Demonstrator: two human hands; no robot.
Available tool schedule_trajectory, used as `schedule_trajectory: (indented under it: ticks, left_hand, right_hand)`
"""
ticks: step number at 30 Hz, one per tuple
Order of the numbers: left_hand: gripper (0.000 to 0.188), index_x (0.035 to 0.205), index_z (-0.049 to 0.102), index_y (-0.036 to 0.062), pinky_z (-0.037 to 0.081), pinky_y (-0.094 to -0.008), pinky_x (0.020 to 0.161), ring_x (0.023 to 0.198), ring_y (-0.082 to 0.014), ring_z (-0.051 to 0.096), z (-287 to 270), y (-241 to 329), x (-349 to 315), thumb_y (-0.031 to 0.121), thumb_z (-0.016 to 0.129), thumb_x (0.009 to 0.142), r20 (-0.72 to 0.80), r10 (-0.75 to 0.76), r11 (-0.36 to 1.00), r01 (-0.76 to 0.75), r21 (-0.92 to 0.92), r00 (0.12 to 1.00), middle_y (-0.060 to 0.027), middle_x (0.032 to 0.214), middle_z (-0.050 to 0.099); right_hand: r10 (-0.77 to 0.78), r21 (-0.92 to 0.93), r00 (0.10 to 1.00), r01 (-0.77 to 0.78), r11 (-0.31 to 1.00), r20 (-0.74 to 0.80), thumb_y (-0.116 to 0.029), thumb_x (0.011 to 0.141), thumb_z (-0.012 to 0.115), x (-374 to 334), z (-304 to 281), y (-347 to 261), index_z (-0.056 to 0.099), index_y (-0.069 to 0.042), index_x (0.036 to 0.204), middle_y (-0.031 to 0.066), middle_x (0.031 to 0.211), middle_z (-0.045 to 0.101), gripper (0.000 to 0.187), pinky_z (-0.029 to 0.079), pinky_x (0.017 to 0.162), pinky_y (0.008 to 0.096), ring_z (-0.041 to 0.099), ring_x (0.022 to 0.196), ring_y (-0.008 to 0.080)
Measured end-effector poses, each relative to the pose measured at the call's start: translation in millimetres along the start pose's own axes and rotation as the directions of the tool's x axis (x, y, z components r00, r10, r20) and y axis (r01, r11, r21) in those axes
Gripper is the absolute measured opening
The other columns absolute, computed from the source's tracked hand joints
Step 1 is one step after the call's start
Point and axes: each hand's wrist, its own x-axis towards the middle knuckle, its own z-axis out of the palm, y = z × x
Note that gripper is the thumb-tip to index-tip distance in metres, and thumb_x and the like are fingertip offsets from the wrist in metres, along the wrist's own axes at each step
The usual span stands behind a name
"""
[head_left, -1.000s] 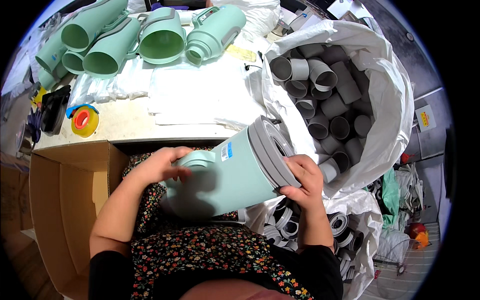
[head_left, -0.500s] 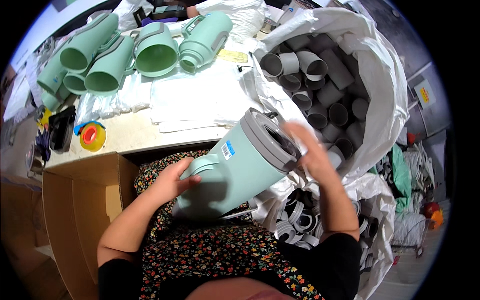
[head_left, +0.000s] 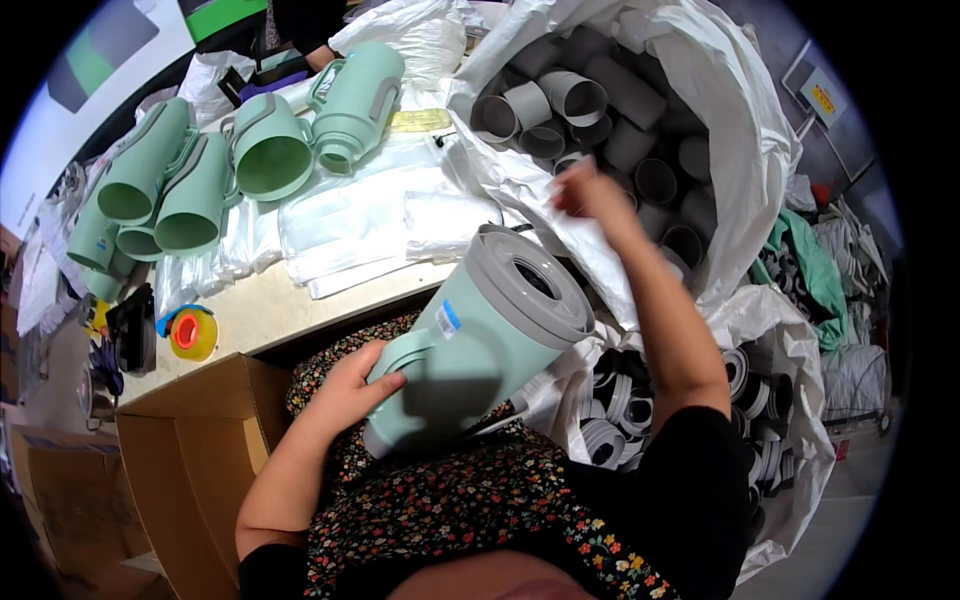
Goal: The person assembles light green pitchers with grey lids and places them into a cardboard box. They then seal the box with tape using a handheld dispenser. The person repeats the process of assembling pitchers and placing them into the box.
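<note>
A large mint-green jug [head_left: 490,345] rests tilted on my lap, its top toward the upper right. My left hand [head_left: 352,392] is wrapped round its side handle. A grey collar [head_left: 503,268] with a dark round opening sits on its top, and a small blue-and-white label [head_left: 447,318] is on its side. Apart from the jug, my right hand [head_left: 598,200] is over the near edge of a white sack [head_left: 755,130]. Motion smears its fingers, so I cannot see whether they hold anything. Grey cylindrical cups [head_left: 625,88] fill that sack.
Several mint-green jug bodies [head_left: 275,160] lie on the table [head_left: 270,318] at upper left, beside clear plastic bags [head_left: 345,225]. A yellow tape roll [head_left: 204,347] sits near its edge. Below are a cardboard box [head_left: 200,480] and a second sack [head_left: 800,345] with grey ring-shaped parts [head_left: 603,437].
My right hand has left the jug's top and moved up to the sack of grey cups. A dark round opening now shows plainly in the jug's collar. The view has shifted slightly.
</note>
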Motion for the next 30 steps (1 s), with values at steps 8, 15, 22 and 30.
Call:
schedule_trajectory:
  ticks: [8,15,22,30]
  left_hand:
    - [0.031,0.102,0.054,0.0014,0.045,-0.0259,0.067,0.073,-0.0099,0.055,-11.3,-6.4,6.3,0.026,0.061,0.084,0.042,-0.132,0.987,0.135,-0.090,0.990,-0.0036,0.078,0.058]
    - [0.027,0.102,0.054,0.0019,0.045,-0.0253,0.066,0.070,-0.0088,0.055,-8.7,-5.4,-3.5,0.023,0.059,0.086,0.027,-0.138,0.988,0.140,-0.073,0.990,-0.0016,0.077,0.058]
    - [0.027,0.101,0.051,0.0013,0.045,-0.0246,0.068,0.071,-0.0088,0.053,-17.3,-17.7,6.6,0.024,0.057,0.088,0.006,-0.135,0.948,0.131,-0.288,0.991,-0.0016,0.079,0.057]
    - [0.055,0.105,0.055,0.0020,0.044,-0.0292,0.078,0.086,-0.0117,0.053,-46.8,-26.6,17.3,0.054,0.048,0.087,-0.002,-0.030,0.976,0.028,-0.217,1.000,-0.0039,0.094,0.057]
  right_hand:
    - [0.021,0.085,0.998,-0.025,0.996,0.051,-0.048,0.093,0.035,20.0,7.0,8.3,0.058,-0.007,0.103,0.0077,0.087,0.062,0.048,0.044,0.070,0.0304,0.054,0.079,0.0143]
    - [0.162,-0.031,0.959,-0.159,0.987,0.234,-0.041,0.095,0.038,-22.9,61.8,2.3,0.054,-0.006,0.120,0.0101,0.112,0.058,0.046,0.035,0.096,0.0276,0.050,0.107,0.0154]
    - [-0.179,0.132,0.984,0.174,0.976,0.025,-0.035,0.094,0.043,2.5,13.9,-23.5,0.057,-0.001,0.109,0.0091,0.100,0.060,0.039,0.042,0.085,0.0291,0.055,0.093,0.0153]
    - [-0.581,-0.170,0.789,0.612,0.773,0.199,-0.042,0.082,0.057,-78.4,49.8,-54.3,0.057,-0.002,0.107,0.0148,0.103,0.055,0.048,0.043,0.085,0.0352,0.054,0.095,0.0307]
